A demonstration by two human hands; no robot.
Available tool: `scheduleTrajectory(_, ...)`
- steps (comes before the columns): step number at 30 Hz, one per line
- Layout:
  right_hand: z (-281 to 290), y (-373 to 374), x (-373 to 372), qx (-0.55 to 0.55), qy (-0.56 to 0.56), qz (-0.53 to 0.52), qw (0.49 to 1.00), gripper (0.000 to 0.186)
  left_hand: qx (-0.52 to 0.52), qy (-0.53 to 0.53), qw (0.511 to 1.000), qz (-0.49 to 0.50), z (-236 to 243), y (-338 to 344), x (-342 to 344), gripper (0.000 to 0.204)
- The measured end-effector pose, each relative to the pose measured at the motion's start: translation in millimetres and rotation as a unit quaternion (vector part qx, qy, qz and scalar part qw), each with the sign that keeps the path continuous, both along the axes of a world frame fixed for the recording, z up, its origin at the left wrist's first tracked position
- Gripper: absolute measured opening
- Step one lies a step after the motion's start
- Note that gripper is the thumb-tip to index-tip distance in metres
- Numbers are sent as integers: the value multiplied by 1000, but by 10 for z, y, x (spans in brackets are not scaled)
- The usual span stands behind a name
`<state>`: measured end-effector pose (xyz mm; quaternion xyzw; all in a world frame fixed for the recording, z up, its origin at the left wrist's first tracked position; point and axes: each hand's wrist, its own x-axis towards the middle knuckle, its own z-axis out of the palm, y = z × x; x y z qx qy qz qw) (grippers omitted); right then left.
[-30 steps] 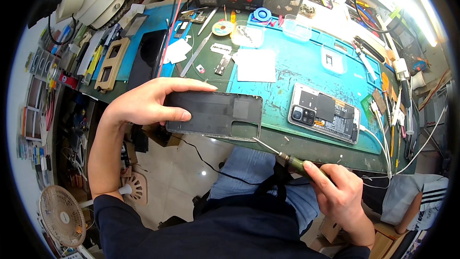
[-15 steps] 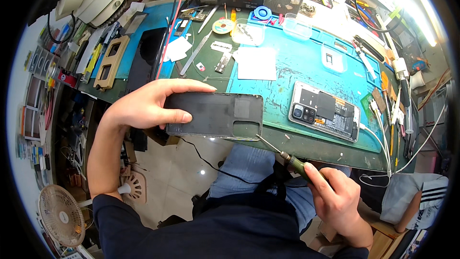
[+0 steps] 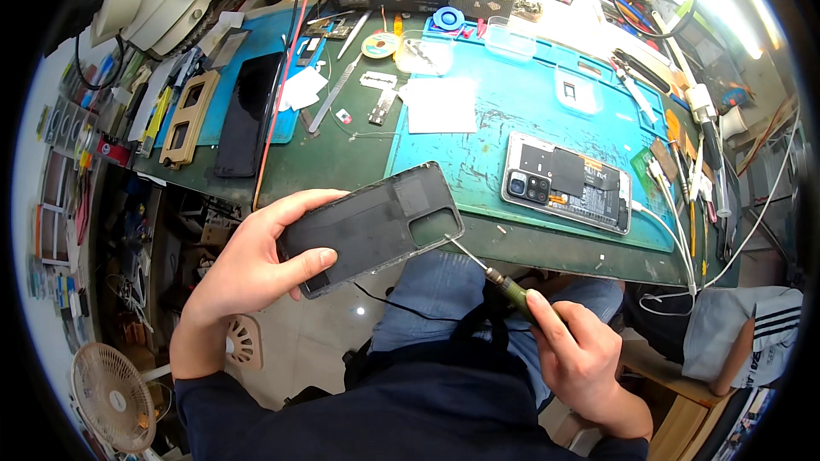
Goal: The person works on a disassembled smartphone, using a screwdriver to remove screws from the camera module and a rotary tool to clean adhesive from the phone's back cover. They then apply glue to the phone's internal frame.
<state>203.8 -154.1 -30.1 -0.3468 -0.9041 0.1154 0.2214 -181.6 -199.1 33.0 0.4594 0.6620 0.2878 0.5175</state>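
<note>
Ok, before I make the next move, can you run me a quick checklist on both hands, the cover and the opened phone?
1. Left hand gripping the black back cover: ok, held at the end away from the tool.
2. Right hand on the green-handled tool: ok, held by its handle.
3. Tool tip pressing on the cover's rim: cannot tell; it is at the rim, but contact is too fine to see.
4. Opened phone apart from the cover: ok, lying on the blue mat.
5. Phone free of cables: not ok, a white cable runs to its right end.
</note>
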Motion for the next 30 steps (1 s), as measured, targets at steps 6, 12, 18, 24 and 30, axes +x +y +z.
scheduleTrajectory(6, -13, -74, -49, 6, -2, -11, 1000, 68, 24, 0, 1000, 14, -62, -63, 42, 61)
scheduleTrajectory(12, 18, -119, -61, -5, -7, -29, 1000, 67, 49, -2, 998, 44, -58, -102, 129, 63)
scheduleTrajectory(18, -14, -148, -88, -1, -7, -30, 1000, 66, 44, -10, 998, 49, -50, -118, 138, 64)
scheduleTrajectory(24, -5, -127, -106, -8, 25, -52, 998, 66, 52, -33, 998, 22, -149, -127, 23, 62)
scheduleTrajectory(30, 32, -116, -125, -18, 9, -44, 999, 66, 68, -51, 996, 32, -257, -122, 10, 65)
